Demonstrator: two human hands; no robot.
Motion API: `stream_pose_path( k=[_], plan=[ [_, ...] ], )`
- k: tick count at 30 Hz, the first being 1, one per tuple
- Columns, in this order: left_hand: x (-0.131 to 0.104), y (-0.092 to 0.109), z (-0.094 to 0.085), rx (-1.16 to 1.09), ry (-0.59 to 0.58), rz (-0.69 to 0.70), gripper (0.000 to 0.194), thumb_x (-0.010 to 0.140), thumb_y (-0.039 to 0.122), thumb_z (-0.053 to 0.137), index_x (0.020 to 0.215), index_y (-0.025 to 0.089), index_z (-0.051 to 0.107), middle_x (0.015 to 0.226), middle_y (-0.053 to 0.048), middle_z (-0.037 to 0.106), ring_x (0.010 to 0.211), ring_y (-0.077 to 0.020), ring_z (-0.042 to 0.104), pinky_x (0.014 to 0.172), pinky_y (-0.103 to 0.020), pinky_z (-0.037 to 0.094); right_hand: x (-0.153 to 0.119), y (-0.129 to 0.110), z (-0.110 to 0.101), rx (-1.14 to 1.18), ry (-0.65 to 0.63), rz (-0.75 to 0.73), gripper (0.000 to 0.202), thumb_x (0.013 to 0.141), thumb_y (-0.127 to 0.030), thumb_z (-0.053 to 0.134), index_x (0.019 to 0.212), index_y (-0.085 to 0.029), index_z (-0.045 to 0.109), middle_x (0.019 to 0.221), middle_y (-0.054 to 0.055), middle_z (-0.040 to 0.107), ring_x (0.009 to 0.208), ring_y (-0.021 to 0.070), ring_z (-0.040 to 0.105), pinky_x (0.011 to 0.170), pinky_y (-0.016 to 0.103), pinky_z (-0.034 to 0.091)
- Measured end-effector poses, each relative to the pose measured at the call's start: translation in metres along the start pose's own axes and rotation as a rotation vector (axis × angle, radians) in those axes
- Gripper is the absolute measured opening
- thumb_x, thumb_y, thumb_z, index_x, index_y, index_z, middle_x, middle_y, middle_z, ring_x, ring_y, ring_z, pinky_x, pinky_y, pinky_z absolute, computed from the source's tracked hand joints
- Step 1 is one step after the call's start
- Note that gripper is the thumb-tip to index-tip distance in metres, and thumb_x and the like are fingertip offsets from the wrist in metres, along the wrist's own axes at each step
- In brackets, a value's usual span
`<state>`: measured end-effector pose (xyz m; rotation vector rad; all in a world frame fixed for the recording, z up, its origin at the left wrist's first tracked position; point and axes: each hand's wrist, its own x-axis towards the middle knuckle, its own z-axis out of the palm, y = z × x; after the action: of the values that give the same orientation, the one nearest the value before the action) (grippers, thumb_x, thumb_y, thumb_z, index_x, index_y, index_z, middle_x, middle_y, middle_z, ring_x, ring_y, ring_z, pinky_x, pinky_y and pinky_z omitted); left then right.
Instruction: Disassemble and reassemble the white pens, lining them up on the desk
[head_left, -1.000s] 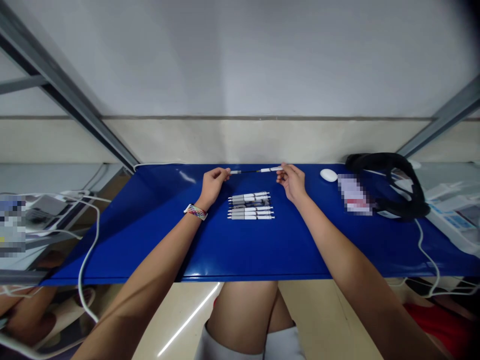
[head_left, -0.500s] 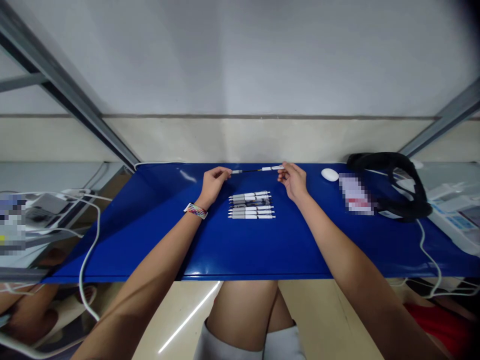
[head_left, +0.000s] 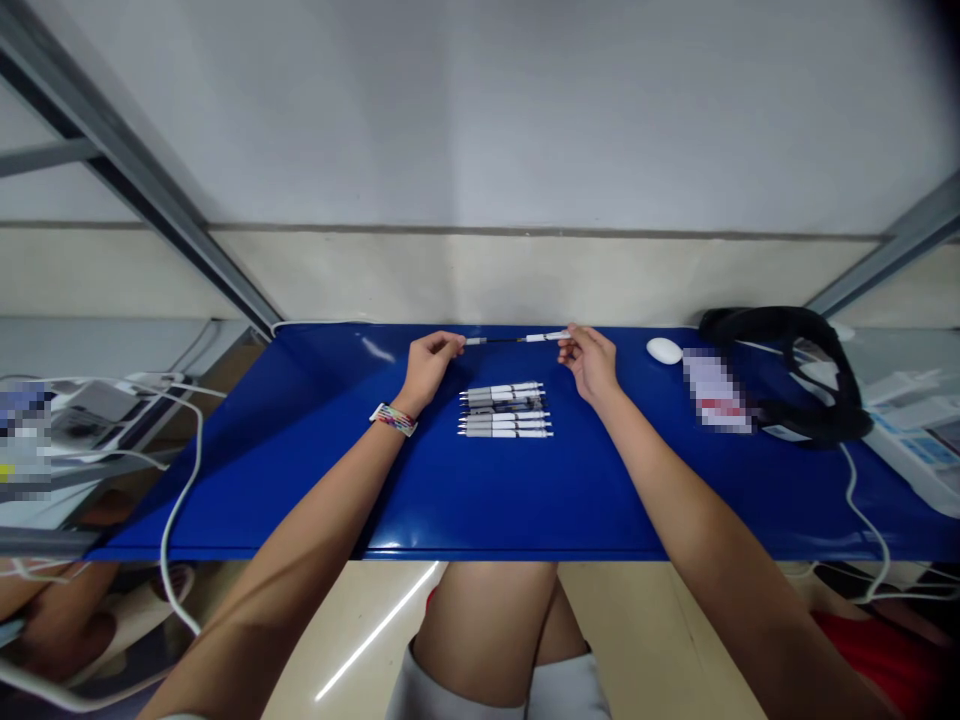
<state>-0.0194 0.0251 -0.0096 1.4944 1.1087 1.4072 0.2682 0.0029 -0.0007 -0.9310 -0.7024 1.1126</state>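
Observation:
Over the back part of the blue table, my left hand pinches the grey front barrel of a pen. My right hand is closed on the pen's white rear barrel. Between the two separated parts, the dark ink refill shows, reaching from one to the other in a nearly level line. Closer to me, several white-and-grey click pens lie side by side in a row, tips to the left. A darker pen lies among them.
The blue tabletop runs up to the wall. To the right are a white mouse, a blurred-out packet and a black headset strap. White cables hang at the left; metal posts stand on both sides.
Both hands keep their hold on the pen parts, with the gap between the parts about the same. The whole view has shifted very slightly.

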Motion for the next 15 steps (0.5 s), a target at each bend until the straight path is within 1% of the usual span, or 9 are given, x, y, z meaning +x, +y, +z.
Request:
stream_pose_path(
  k=[3,10,15],
  plan=[
    [0.0,-0.0006,-0.0003,-0.005,-0.006,-0.004,0.026,0.083,0.042,0.079,0.085,0.017,0.081,0.079,-0.004,0.073,0.074,-0.0172,0.062,0.076,-0.031,0.046,-0.0005,-0.0002,0.0,0.002,-0.008,0.001,0.029,0.074,-0.037,0.091,0.074,-0.019,0.069,0.065,0.001,0.068,0.054,0.0108,0.059,0.048,0.022,0.051],
    [-0.0003,-0.0003,-0.0006,-0.005,-0.008,0.003,0.023,0.083,0.04,0.078,0.083,0.017,0.08,0.078,-0.004,0.073,0.075,-0.0172,0.061,0.076,-0.031,0.046,-0.0013,-0.0001,0.0004,-0.02,0.0,0.001,0.03,0.077,-0.038,0.091,0.075,-0.02,0.066,0.066,0.0,0.068,0.055,0.0108,0.059,0.049,0.022,0.051],
    [0.0004,-0.0024,-0.0013,0.01,-0.016,0.008,0.025,0.084,0.042,0.079,0.085,0.017,0.08,0.08,-0.004,0.073,0.076,-0.018,0.062,0.077,-0.032,0.047,-0.0009,0.0005,0.0003,-0.016,0.002,-0.005,0.029,0.076,-0.038,0.09,0.075,-0.02,0.068,0.066,0.001,0.068,0.055,0.0107,0.059,0.049,0.022,0.051]
  ],
)
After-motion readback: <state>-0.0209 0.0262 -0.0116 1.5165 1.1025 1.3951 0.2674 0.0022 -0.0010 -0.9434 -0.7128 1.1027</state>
